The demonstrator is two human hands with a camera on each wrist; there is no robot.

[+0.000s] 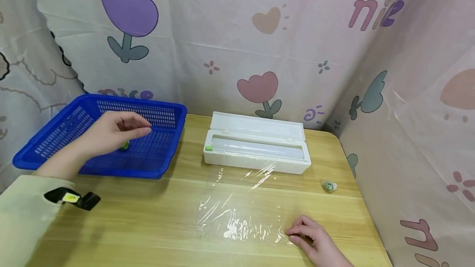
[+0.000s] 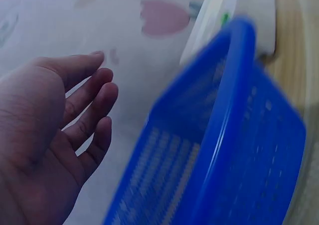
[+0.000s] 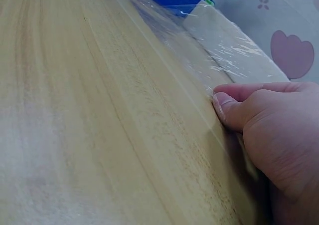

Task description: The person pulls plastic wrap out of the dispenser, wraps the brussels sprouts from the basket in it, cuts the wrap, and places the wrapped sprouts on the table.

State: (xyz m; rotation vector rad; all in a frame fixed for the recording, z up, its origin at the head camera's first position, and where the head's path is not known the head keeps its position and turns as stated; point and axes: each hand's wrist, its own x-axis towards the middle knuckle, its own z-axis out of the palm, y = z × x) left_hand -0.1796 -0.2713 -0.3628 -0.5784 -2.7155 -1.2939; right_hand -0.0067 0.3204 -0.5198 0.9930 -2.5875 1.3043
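A clear sheet of plastic wrap (image 1: 241, 213) stretches over the table from a white wrap dispenser box (image 1: 256, 158) whose lid stands raised, with the roll inside. At the sheet's near right corner, my right hand (image 1: 315, 238) pinches its edge between thumb and forefinger; the right wrist view shows this pinch (image 3: 222, 98) closely. Over the blue basket (image 1: 167, 164) hovers my left hand (image 1: 115, 133), fingers loosely bent and nothing between them. Beneath it, a small green item (image 1: 125, 145) lies in the basket, partly hidden by the hand.
A small green wrapped item (image 1: 329, 186) rests on the wooden table (image 1: 141, 226), right of the dispenser box. Patterned cloth (image 1: 208, 24) hangs behind the table and along both sides. The basket occupies the table's far left.
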